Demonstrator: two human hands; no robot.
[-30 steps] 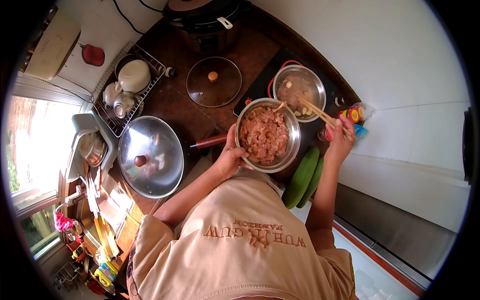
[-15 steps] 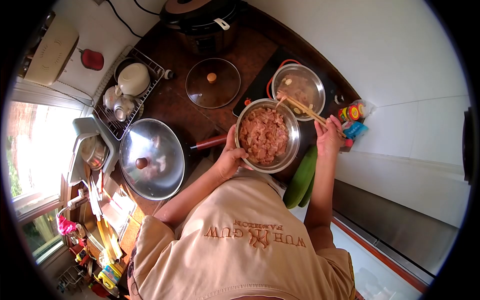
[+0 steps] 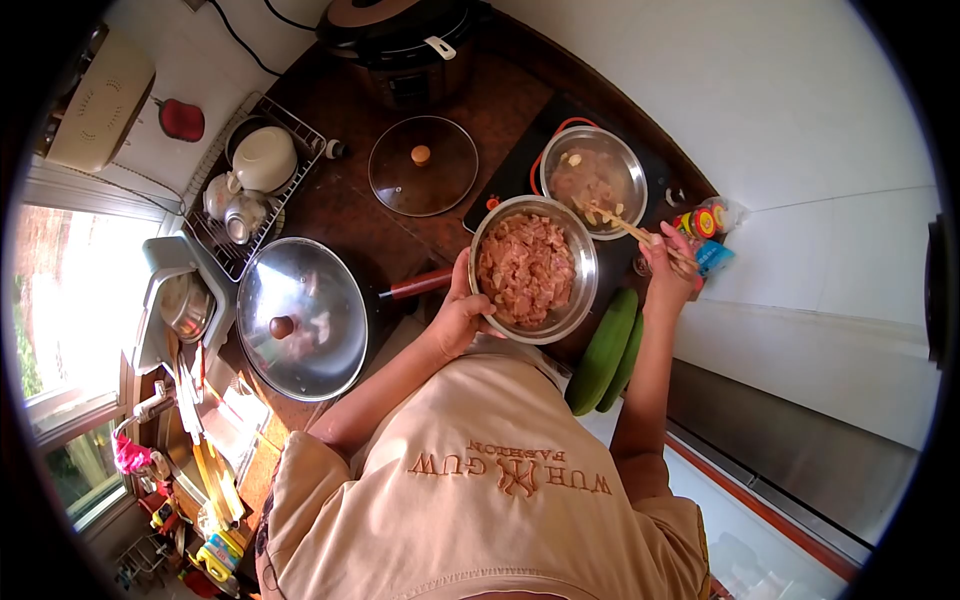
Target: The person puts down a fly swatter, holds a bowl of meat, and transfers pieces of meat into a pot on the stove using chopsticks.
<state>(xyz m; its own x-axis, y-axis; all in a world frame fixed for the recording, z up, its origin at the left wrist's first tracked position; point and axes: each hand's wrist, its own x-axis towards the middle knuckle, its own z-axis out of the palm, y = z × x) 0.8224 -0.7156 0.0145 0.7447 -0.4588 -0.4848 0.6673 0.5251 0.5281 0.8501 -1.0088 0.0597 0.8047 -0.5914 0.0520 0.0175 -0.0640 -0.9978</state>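
My left hand (image 3: 463, 316) is closed on the rim of a steel bowl (image 3: 585, 315), which I hold in front of my body. Pieces of raw, pinkish-brown meat (image 3: 525, 270) fill it. In my right hand (image 3: 668, 268) is a pair of wooden chopsticks (image 3: 630, 229), pointing left. Their tips are over a second steel bowl (image 3: 638, 185), which sits farther back on a black cooktop (image 3: 530, 165). That one has some meat (image 3: 590, 180) and a few pale slices in it. Whether the tips grip a piece is too small to tell.
Green squash-like vegetables (image 3: 603, 360) lie right of the held bowl. A lidded wok (image 3: 305, 320) stands left, its handle reaching toward my left hand. Behind are a glass lid (image 3: 424, 170), an electric pressure cooker (image 3: 400, 50) and a dish rack (image 3: 265, 190). Jars (image 3: 700, 222) stand by the right wall.
The chopsticks have moved right and away from the held bowl's edge, to over the second bowl. My right hand has shifted slightly right. My left hand and its bowl stay nearly still.
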